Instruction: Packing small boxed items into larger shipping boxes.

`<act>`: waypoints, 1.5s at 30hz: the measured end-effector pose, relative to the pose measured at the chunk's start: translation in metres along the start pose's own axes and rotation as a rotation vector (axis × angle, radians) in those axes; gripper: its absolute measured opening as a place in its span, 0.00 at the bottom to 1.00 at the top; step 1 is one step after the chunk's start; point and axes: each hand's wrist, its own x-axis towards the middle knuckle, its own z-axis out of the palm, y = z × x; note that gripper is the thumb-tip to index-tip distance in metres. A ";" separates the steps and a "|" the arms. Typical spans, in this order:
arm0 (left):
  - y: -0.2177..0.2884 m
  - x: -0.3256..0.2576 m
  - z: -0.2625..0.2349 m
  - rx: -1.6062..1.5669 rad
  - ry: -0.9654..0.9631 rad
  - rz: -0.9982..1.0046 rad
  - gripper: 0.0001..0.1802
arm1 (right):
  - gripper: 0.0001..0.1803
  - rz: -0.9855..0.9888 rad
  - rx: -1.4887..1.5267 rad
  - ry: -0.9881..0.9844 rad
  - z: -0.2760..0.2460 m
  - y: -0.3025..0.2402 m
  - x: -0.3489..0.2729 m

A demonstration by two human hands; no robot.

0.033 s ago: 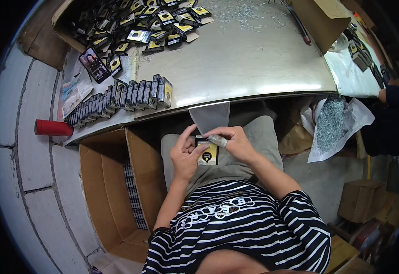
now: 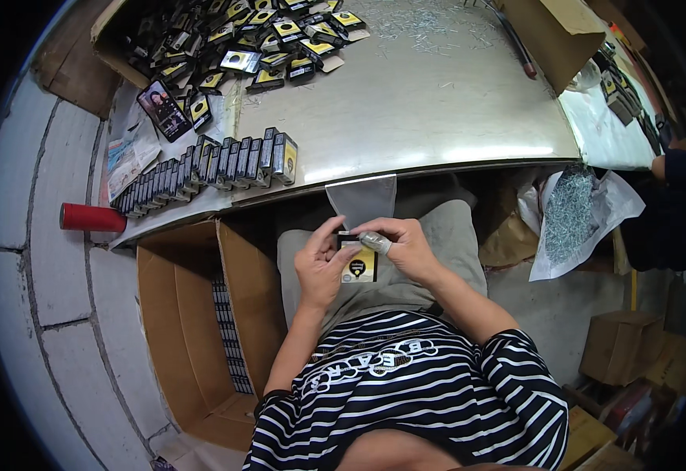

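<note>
Left hand (image 2: 319, 271) and right hand (image 2: 409, 245) pinch 1 black-and-yellow box (image 2: 360, 269) near its top (right thumb in grey wrap (image 2: 375, 242)). Upright boxes (image 2: 233, 163) line the table (image 2: 406, 110).

Your small rectangular black-and-yellow box (image 2: 364, 270) has a smooth, printed paperboard finish. You face a broad, pale grey worktop (image 2: 406, 110), smooth, glossy and metallic in appearance. The large open brown carton (image 2: 176, 314) beside you is matt cardboard. Your loose silvery pins (image 2: 569, 216) appear as bright metal. Your black-and-white striped shirt (image 2: 406, 392) and plain grey trousers (image 2: 454, 243) are matt cloth.
</note>
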 end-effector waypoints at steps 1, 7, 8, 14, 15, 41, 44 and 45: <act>0.000 0.006 0.003 -0.068 0.005 0.010 0.23 | 0.13 -0.039 -0.035 0.019 0.002 0.000 0.000; 0.041 0.089 0.024 0.536 0.062 0.452 0.15 | 0.17 -0.210 0.025 0.326 0.008 -0.031 0.026; 0.050 0.112 0.019 0.538 0.085 0.467 0.15 | 0.18 -0.122 0.071 0.275 -0.004 -0.039 0.029; 0.074 0.233 -0.096 1.540 0.336 0.432 0.21 | 0.13 -0.120 -0.514 0.240 -0.110 -0.048 0.066; 0.078 0.253 -0.122 1.602 0.318 0.187 0.22 | 0.13 -0.126 -0.613 0.289 -0.124 -0.057 0.081; 0.101 0.199 -0.046 -0.403 -0.124 0.038 0.18 | 0.28 -0.335 -1.199 0.334 -0.145 -0.022 0.265; 0.070 0.133 -0.018 -0.300 -0.096 0.167 0.25 | 0.29 -0.403 -1.291 0.167 -0.122 -0.017 0.247; 0.069 0.109 -0.013 -0.321 -0.132 0.218 0.26 | 0.29 -0.381 -1.294 0.134 -0.119 -0.014 0.235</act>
